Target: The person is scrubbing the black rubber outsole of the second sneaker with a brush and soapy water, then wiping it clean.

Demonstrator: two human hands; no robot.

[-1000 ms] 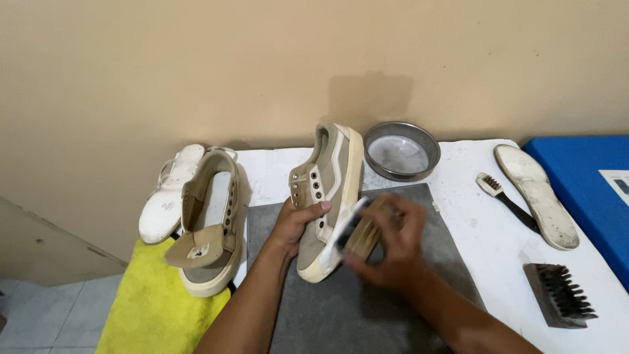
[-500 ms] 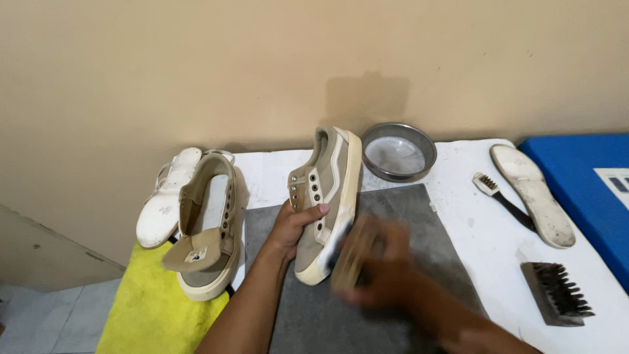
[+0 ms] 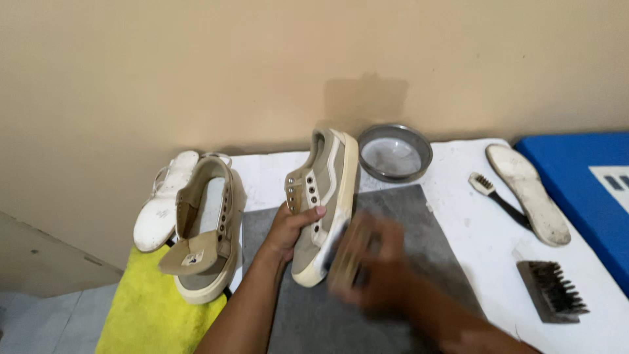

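Beige sneaker point(image 3: 325, 200), laces out, tipped on its side over grey mat point(image 3: 393, 262) at tabletop point(image 3: 472, 223) centre. Left hand point(image 3: 291, 226) closed round the upper, steadying. Right hand point(image 3: 377, 272), motion-blurred, wrapped about a wooden brush point(image 3: 347, 252) against the white sole edge. Step in hand, by the look: scrubbing the sidewall. Next move calls for firm bracing, short strokes toward the toe. Near left: second sneaker point(image 3: 203, 236) on yellow cloth point(image 3: 141, 314). Far right: metal bowl point(image 3: 395, 152).

A metal bowl point(image 3: 395, 153), insole point(image 3: 526, 192), toothbrush point(image 3: 496, 197) and yellow cloth point(image 3: 149, 308) lie about.
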